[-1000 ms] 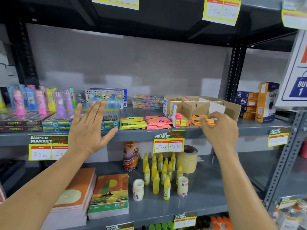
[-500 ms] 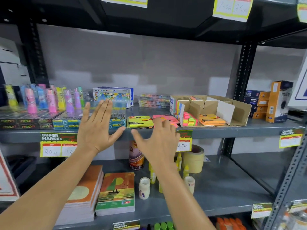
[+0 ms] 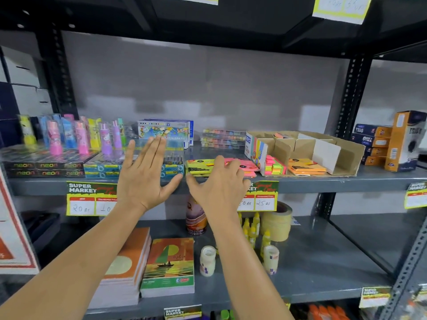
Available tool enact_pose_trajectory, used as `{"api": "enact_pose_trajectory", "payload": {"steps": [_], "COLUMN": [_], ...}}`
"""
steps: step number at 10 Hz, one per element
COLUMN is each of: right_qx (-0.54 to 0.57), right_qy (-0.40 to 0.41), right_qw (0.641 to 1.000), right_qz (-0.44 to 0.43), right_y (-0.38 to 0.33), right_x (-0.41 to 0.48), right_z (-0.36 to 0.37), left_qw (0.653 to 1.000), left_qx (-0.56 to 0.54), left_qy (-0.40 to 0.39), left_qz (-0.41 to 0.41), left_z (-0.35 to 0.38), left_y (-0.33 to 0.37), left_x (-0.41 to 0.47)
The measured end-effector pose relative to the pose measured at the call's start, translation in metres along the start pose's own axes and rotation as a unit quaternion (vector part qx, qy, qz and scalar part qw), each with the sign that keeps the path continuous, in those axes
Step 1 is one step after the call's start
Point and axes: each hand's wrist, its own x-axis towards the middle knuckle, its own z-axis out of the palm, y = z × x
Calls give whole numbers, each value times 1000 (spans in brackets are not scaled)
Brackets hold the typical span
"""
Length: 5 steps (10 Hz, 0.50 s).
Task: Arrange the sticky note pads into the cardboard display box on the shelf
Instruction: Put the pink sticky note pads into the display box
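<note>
A cardboard display box (image 3: 346, 155) with dividers stands on the middle shelf at the right. Orange sticky note pads (image 3: 306, 167) lie in its front compartment, beside multicoloured strip pads (image 3: 275, 166) in the compartment to the left. Left of the box, pink pads (image 3: 247, 165) and yellow-green pads (image 3: 199, 166) lie on the shelf. My right hand (image 3: 219, 187) hovers with fingers spread over the pink and yellow-green pads, holding nothing. My left hand (image 3: 144, 176) is flat and open in front of the pen boxes, further left.
Neon pen boxes (image 3: 46, 168), colourful lighters (image 3: 80, 137) and a pastel box (image 3: 165, 132) fill the shelf's left. Blue and orange cartons (image 3: 392, 142) stand at the far right. Notebooks (image 3: 168, 266), glue bottles (image 3: 254, 229) and tape (image 3: 277, 221) sit on the lower shelf (image 3: 323, 269).
My right hand left the orange pads in the box and swung left to above the pink and yellow-green pads. The left hand stayed raised and open.
</note>
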Motion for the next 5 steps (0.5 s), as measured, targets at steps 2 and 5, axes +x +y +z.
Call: {"api": "enact_pose_trajectory", "payload": {"steps": [2, 5], "right_qx": [-16, -33], "right_qy": [32, 30], "right_qw": [997, 994], "right_qz": [68, 102], "right_y": [39, 45], "right_x": [21, 21], "right_z": [-20, -16], "left_qw": [1000, 1000], "left_qx": [0, -4], "left_qy": [11, 7], "left_qz": [3, 1], "left_z": [1, 0], "left_y": [0, 0], "left_x": [0, 1]}}
